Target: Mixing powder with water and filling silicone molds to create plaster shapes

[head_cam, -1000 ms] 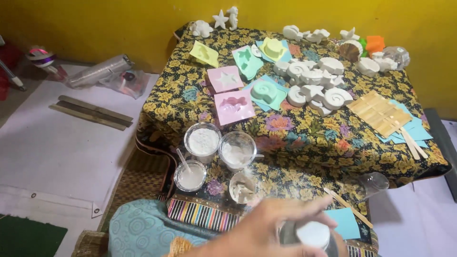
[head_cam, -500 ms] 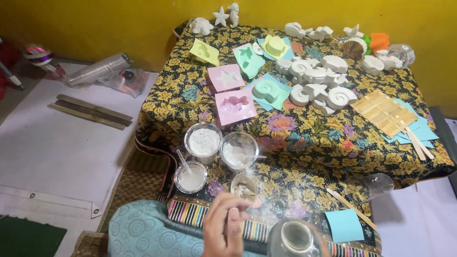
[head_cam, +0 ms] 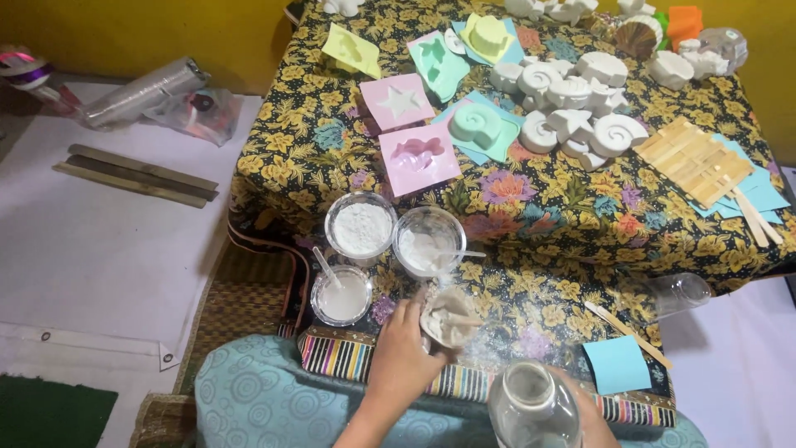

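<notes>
Around the mixing cup [head_cam: 448,317], bare floral tabletop [head_cam: 539,274] opens to its right, as far as the wooden stick [head_cam: 626,332] and blue card [head_cam: 618,363]. Three powder cups [head_cam: 390,245] crowd its left and far side; beyond them pink moulds [head_cam: 410,137] and white casts [head_cam: 572,108] block passage.

A home craft corner is showing here: a low table [head_cam: 531,216] under a floral cloth is sitting against a yellow wall [head_cam: 149,33], carrying pastel moulds [head_cam: 419,158], white plaster shell casts [head_cam: 580,108] at the far right, cups of white powder [head_cam: 361,226] and wooden sticks [head_cam: 692,158].
</notes>
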